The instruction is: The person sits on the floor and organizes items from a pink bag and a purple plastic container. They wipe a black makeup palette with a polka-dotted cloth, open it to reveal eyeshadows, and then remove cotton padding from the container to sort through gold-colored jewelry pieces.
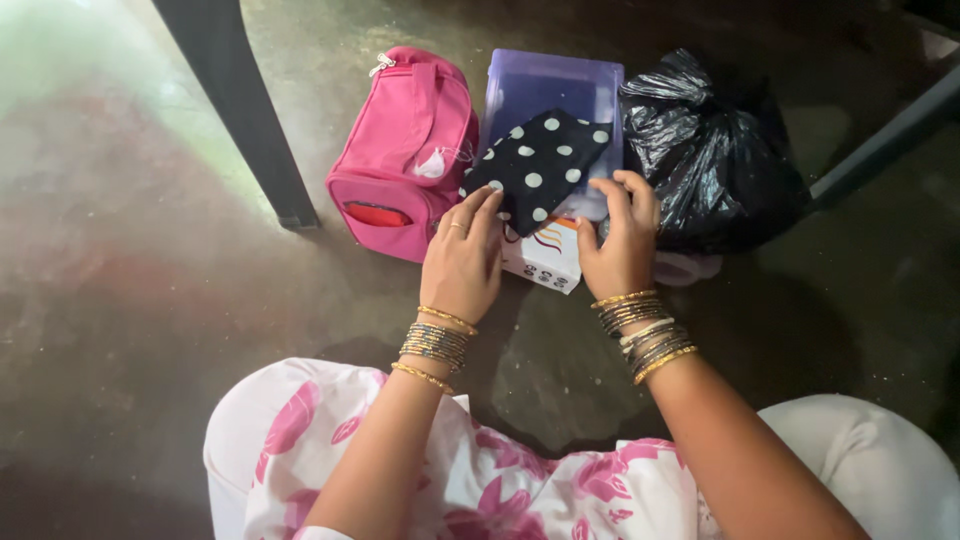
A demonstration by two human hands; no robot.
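A folded black cloth with white polka dots (543, 162) lies over the front rim of a translucent purple plastic box (552, 88) on the floor. My left hand (462, 258) rests its fingertips on the cloth's near left edge. My right hand (622, 235) pinches the cloth's near right corner together with a pale piece beneath it. Both wrists carry stacks of gold and dark bangles. A white printed carton (547, 258) sits just below the cloth, between my hands.
A pink zippered bag (405, 145) stands left of the box. A crumpled black plastic bag (705, 150) sits to its right. A dark furniture leg (240, 105) rises at the upper left. My lap in pink-flowered white fabric (480, 480) fills the bottom.
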